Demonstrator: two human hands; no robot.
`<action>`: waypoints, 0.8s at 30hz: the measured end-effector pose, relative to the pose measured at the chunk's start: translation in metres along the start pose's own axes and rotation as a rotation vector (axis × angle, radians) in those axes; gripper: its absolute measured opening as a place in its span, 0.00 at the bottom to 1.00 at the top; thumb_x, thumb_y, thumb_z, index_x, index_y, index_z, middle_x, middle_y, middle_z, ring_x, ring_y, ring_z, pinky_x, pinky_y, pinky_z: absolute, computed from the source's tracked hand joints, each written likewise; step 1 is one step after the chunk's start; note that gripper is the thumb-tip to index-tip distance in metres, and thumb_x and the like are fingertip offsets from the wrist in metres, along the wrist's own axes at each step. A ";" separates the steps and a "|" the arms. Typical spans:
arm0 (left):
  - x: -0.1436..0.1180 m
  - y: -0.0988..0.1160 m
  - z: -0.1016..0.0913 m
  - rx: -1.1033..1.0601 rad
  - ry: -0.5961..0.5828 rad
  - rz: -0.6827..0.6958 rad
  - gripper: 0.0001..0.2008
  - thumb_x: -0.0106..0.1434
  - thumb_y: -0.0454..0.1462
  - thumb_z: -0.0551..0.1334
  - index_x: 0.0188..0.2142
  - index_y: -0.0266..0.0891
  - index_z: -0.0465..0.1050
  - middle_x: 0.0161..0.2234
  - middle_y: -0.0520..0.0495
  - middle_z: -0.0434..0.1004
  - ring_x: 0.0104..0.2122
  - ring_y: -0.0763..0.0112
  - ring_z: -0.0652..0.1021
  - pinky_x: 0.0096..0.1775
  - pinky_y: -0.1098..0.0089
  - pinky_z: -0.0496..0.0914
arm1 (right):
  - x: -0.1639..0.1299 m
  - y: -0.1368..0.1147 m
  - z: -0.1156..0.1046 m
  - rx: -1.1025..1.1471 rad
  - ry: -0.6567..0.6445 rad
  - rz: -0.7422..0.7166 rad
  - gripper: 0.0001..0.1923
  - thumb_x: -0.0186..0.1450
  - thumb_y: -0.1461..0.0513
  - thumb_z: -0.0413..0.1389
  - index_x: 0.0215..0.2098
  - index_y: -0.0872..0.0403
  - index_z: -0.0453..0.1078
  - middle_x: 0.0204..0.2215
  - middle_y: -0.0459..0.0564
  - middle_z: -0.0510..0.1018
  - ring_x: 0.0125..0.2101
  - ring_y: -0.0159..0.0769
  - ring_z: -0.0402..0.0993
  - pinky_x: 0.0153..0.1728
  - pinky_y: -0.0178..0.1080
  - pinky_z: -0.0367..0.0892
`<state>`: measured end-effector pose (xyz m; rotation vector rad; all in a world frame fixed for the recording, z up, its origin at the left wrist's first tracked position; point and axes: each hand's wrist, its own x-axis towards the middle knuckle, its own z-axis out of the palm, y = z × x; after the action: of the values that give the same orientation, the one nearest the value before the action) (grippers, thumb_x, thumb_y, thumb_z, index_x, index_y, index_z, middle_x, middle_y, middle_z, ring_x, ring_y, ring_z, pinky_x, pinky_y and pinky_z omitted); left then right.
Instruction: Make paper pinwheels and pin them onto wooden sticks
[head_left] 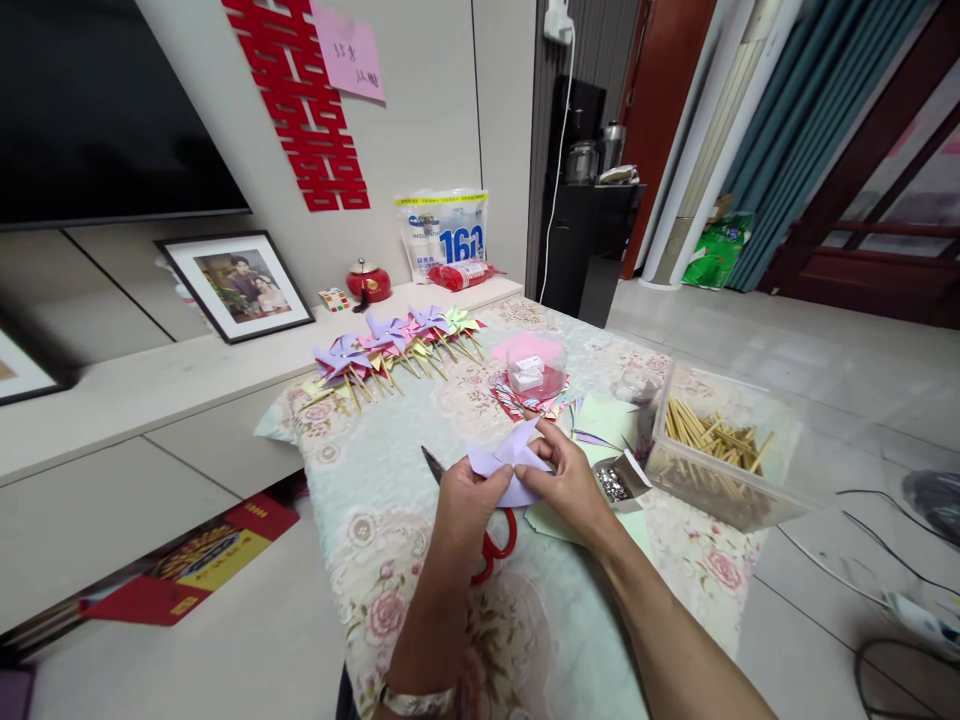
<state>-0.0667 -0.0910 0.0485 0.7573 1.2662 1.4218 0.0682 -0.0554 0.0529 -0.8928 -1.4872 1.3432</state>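
Matt lilac paper sheet [508, 462], glossy red plastic scissor handles [495, 548], clear plastic box [780, 475] of wooden sticks [709, 440], floral cloth over the bench [390, 500].

I see finished pinwheels [390, 350] in a row at the table's far edge, a clear box of wooden sticks [712, 440] at right, a framed photo [236, 283] against the wall

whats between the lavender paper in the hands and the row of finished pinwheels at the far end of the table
In the head view, only bare floral tablecloth lies between the lavender paper and the pinwheels; the pink paper stack with its clear tub sits off to the right.
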 end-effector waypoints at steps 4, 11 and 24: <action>0.001 -0.004 -0.004 -0.070 -0.019 -0.031 0.15 0.46 0.38 0.72 0.34 0.34 0.78 0.28 0.49 0.82 0.27 0.68 0.78 0.34 0.69 0.71 | 0.000 -0.003 -0.002 0.035 -0.092 0.043 0.22 0.56 0.64 0.61 0.49 0.54 0.70 0.28 0.44 0.74 0.28 0.34 0.69 0.29 0.34 0.62; 0.004 -0.005 -0.015 -0.131 -0.026 -0.065 0.17 0.46 0.38 0.73 0.36 0.34 0.78 0.32 0.46 0.83 0.30 0.66 0.80 0.36 0.67 0.73 | 0.002 0.004 -0.008 0.087 -0.023 0.164 0.28 0.56 0.58 0.65 0.54 0.58 0.71 0.25 0.42 0.74 0.23 0.30 0.67 0.28 0.35 0.60; 0.005 -0.009 -0.019 -0.166 -0.019 -0.079 0.17 0.45 0.36 0.73 0.36 0.33 0.77 0.32 0.45 0.83 0.31 0.64 0.80 0.37 0.67 0.72 | 0.001 0.004 -0.007 0.128 -0.047 0.207 0.24 0.54 0.61 0.66 0.49 0.55 0.73 0.26 0.43 0.76 0.24 0.30 0.69 0.27 0.35 0.60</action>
<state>-0.0831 -0.0928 0.0342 0.6008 1.1357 1.4330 0.0748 -0.0518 0.0490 -0.9580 -1.3551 1.6010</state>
